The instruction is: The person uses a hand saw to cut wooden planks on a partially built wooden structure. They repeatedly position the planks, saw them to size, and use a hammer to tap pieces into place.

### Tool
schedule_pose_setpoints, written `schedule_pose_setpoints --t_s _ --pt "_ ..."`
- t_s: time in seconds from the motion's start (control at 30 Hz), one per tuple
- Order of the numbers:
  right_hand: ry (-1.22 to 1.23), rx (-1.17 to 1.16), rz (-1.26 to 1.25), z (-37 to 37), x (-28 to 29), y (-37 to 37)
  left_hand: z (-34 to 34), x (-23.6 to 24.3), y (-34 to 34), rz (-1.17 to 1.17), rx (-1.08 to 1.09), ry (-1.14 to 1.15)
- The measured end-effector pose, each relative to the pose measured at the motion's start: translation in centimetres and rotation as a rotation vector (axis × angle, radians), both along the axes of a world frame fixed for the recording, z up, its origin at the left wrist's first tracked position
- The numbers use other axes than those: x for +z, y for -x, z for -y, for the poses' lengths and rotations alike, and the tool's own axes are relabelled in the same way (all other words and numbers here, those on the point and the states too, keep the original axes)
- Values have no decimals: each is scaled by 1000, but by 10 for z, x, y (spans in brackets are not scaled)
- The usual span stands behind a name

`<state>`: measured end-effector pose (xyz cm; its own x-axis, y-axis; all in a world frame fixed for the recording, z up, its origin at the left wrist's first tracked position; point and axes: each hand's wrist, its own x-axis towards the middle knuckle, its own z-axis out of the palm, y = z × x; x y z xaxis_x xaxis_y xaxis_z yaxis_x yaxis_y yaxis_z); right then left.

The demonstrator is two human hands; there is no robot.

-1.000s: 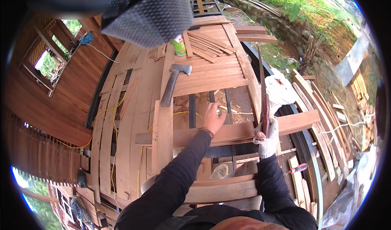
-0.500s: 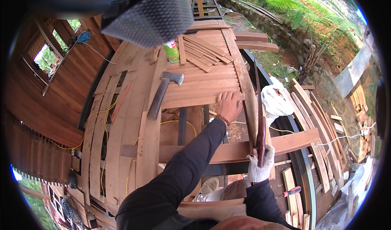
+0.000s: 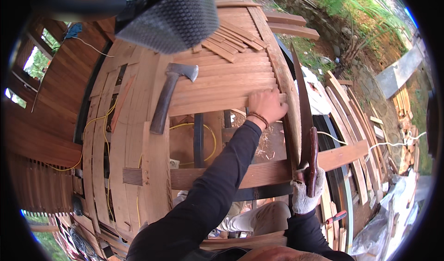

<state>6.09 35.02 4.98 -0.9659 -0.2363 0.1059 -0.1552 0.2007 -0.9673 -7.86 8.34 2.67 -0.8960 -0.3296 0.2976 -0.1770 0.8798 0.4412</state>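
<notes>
My bare left hand [image 3: 265, 104], with a beaded bracelet, has its fingers curled over the end of the nearest slat [image 3: 212, 102] of the decking panel, beside the long side board [image 3: 264, 40]. My gloved right hand [image 3: 305, 191] grips the dark wooden handle of a hand saw [image 3: 303, 108], whose long blade points away from me alongside that side board. A reddish crosswise plank [image 3: 259, 175] lies under the saw handle. An axe [image 3: 170, 96] rests on the boards at left of the panel. Several loose thin slats [image 3: 224, 48] lie farther back.
A wooden wall [image 3: 60, 99] with windows stands at left. Yellow cable [image 3: 108, 120] crosses the boards and gaps. Steel beams [image 3: 199, 140] show in the opening. A red-handled tool [image 3: 335, 216], stacked planks [image 3: 354, 131], a white sack [image 3: 314, 94] and plastic sheeting [image 3: 393, 214] are at right.
My left hand moved from above the opening forward and right onto the slat's end, then slightly further right. My right hand and saw came down toward me. The view shifted.
</notes>
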Motion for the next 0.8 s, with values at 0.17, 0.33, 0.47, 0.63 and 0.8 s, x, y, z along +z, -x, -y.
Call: schedule_pose_setpoints --t_s 0.17,0.33,0.47,0.63,0.8 --pt "358 69 316 -1 4 -7 8 -3 -5 -76 51 19" --pt "379 52 321 -11 6 -9 6 -4 4 17 98 71" --pt "198 53 201 -15 12 -10 9 -12 6 -53 93 134" --pt "253 46 235 -17 16 -12 7 -13 6 -44 137 206" --pt "112 81 129 -21 20 -8 5 -15 6 -122 141 234"
